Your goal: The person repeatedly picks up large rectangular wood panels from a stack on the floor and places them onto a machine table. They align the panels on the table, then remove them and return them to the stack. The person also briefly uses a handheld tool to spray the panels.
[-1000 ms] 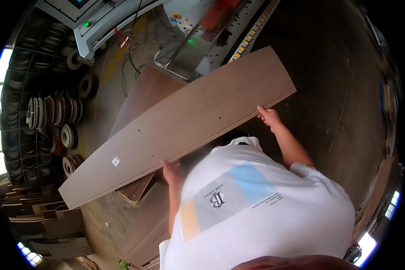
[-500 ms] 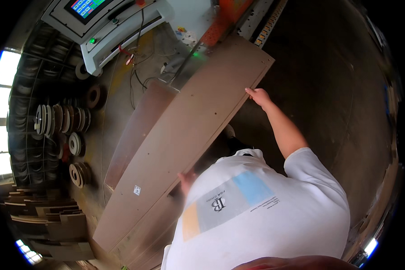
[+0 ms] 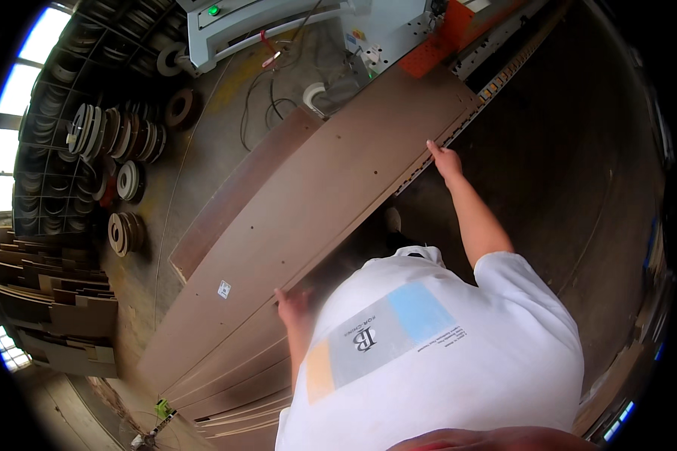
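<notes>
A long brown panel point(image 3: 316, 180) with several small holes and a white label point(image 3: 224, 289) stretches diagonally in front of me. My right hand point(image 3: 447, 161) grips its near edge toward the far right end, thumb on top and fingers hidden beneath. Farther down the same edge, my left hand point(image 3: 293, 304) holds on with the thumb over the rim; its other fingers are partly hidden. The panel's far end lies by the machine's orange part point(image 3: 429, 60), and its near edge runs along a toothed rail point(image 3: 504, 75).
A grey machine point(image 3: 278, 34) with a green button stands at the top. Another brown panel point(image 3: 241, 195) lies beyond mine, and more panels point(image 3: 241, 391) are stacked below it. Edging rolls point(image 3: 128, 180) and cables point(image 3: 244, 120) lie at left, near piled boards point(image 3: 60, 301).
The panel's near edge has come into line with the toothed rail, its far end closer to the orange part. Both hands keep their hold, and my view has shifted.
</notes>
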Tool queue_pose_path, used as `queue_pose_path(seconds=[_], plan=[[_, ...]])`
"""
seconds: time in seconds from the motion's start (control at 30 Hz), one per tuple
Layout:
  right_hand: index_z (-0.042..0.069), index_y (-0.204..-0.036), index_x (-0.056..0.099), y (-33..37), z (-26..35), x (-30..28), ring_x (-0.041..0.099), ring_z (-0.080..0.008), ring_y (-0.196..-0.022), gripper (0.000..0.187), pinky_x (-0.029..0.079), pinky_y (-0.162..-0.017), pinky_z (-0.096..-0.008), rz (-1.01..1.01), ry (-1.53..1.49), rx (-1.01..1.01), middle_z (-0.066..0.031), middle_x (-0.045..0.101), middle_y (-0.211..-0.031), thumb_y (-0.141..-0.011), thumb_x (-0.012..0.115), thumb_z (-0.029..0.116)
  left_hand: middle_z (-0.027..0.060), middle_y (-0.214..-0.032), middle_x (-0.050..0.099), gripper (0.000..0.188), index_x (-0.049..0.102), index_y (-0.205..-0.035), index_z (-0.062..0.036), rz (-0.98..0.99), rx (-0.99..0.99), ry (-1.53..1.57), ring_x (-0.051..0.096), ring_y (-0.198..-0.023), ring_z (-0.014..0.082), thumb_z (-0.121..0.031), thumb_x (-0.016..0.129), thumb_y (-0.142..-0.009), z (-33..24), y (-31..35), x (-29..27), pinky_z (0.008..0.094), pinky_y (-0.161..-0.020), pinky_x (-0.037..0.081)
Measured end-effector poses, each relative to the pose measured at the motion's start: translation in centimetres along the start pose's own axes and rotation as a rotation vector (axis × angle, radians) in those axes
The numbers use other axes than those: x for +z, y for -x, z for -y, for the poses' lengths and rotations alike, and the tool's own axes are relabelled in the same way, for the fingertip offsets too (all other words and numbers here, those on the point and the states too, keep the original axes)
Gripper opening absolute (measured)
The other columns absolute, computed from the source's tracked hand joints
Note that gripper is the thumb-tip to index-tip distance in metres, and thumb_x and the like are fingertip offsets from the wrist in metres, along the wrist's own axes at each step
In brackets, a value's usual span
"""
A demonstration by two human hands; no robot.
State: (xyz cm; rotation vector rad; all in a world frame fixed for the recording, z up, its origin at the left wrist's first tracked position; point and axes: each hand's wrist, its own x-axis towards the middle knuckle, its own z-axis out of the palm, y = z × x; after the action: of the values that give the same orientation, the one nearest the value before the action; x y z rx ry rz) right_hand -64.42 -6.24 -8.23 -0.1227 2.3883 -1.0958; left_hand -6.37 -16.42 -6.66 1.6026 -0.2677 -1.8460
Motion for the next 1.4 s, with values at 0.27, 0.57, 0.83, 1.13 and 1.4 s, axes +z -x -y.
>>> queue_pose_path(seconds=[0.27,0.57,0.83,1.13,1.4], plan=[[0.004,-0.066,0.066,5.2,-0.2,3.4,0.062,-0.0224,-0.064,0.062,0.047,-0.065,-0.0354,0.079,0.038,-0.042,-0.0095,0.063,-0.063,-0.088,0.063,0.062,0.0066,-0.108,0.065,0.042,0.059,-0.121,-0.0142,-0.207,0.057,0.015,0.062,-0.095,0.0208,-0.051,0.056,-0.099,-2.9,-1.7,-4.1,0.0329,-0.075,0.052],[0.004,-0.062,0.064,4.8,0.5,3.4,0.058,-0.0177,-0.057,0.059,0.044,-0.059,-0.0335,0.086,-0.053,-0.021,-0.0071,0.058,-0.057,-0.088,0.068,0.056,0.0053,-0.111,0.064,0.044,0.057,-0.123,-0.0132,-0.217,0.02,0.009,0.061,-0.086,0.0169,-0.051,0.053,-0.101,-4.1,-0.8,-2.2,0.0255,-0.064,0.051],[0.004,-0.062,0.062,2.5,0.8,1.6,0.055,-0.0159,-0.058,0.059,0.043,-0.059,-0.0324,0.038,-0.084,-0.004,-0.0047,0.057,-0.057,-0.088,0.069,0.056,0.0055,-0.092,0.066,0.027,0.065,-0.103,-0.0216,-0.234,-0.035,0.036,0.065,-0.082,0.0204,-0.048,0.061,-0.097,-2.9,-0.1,0.4,0.0265,-0.057,0.052],[0.004,-0.062,0.059,-4.2,1.4,-3.3,0.051,-0.0121,-0.06,0.057,0.041,-0.06,-0.03,-0.007,-0.069,-0.002,-0.0007,0.054,-0.059,-0.088,0.071,0.053,0.0007,-0.112,0.062,0.037,0.058,-0.119,-0.0172,-0.16,-0.114,0.006,0.059,-0.09,0.0141,-0.05,0.051,-0.102,0.0,1.4,8.6,0.0257,-0.07,0.051],[0.003,-0.065,0.061,-10.4,0.4,-7.2,0.055,-0.0136,-0.066,0.057,0.044,-0.067,-0.03,-0.062,-0.154,-0.002,-0.0027,0.059,-0.065,-0.086,0.072,0.055,0.0054,-0.108,0.067,0.039,0.058,-0.121,-0.0136,-0.146,-0.16,0.044,0.067,-0.096,0.0202,-0.047,0.052,-0.102,3.7,1.7,14.6,0.0224,-0.058,0.051]])
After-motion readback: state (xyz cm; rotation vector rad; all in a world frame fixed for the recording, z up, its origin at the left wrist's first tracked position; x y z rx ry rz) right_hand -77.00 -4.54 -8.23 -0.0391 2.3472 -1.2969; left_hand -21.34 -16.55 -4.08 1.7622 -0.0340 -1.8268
